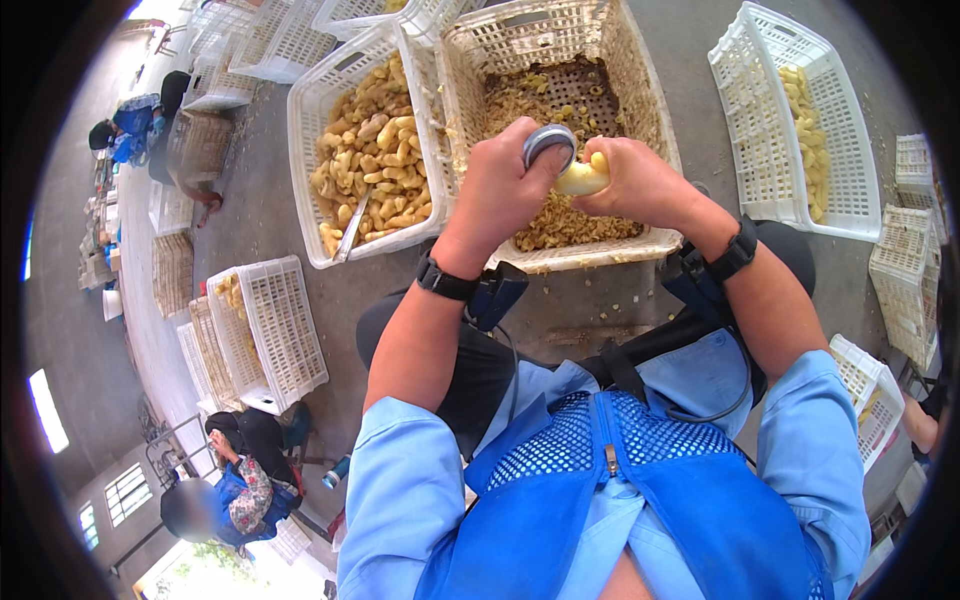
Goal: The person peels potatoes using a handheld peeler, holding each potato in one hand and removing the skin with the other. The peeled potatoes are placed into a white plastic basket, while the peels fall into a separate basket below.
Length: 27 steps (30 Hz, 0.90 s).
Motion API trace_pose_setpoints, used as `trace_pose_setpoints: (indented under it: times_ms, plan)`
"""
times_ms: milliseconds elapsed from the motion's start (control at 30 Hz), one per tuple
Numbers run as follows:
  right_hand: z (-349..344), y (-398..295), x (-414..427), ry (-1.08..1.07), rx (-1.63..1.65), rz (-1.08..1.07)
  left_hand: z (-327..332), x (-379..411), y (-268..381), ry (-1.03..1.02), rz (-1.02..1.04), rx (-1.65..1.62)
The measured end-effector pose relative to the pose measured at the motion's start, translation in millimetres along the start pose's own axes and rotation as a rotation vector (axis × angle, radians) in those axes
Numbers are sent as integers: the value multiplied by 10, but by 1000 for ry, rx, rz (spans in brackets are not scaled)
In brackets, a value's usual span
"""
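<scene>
My left hand (504, 184) grips a grey, round-headed hand tool (551, 142), with the thumb laid over it. Pinched in the fingers of my right hand (637, 180) is a piece of pale, peeled-looking ginger root (583, 180). The tool's rim is right beside the ginger; whether they touch I cannot tell. Both hands are over a stained plastic crate (645, 71), whose bottom holds shavings and scraps (570, 225). At the left, a white crate (304, 150) is filled with ginger roots (382, 154). A metal utensil (352, 225) leans on its front edge.
Another white crate (757, 142) with pale ginger (806, 142) stands to the right. More crates (289, 337) sit at the left. Two people, one at the lower left (251, 480) and one at the upper left (139, 127), sit near crates. An arm (919, 424) shows at far right.
</scene>
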State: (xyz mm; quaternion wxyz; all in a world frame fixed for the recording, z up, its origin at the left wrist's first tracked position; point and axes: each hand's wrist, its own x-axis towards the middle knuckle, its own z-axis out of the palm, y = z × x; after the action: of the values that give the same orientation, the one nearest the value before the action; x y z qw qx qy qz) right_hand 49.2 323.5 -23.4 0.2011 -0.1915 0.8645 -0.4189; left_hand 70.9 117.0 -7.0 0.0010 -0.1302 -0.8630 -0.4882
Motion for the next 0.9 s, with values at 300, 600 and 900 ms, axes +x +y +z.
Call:
trace_pose_setpoints:
  times_ms: [300, 600, 900]
  plan:
    - [113, 99, 39, -20, 254, 130, 240, 4, -72, 155, 214, 274]
    - [157, 165, 72, -231, 886, 365, 319, 31, -123, 285, 126, 181]
    - [176, 173, 99, -283, 1205, 544, 414, 128, -140, 309, 146, 164]
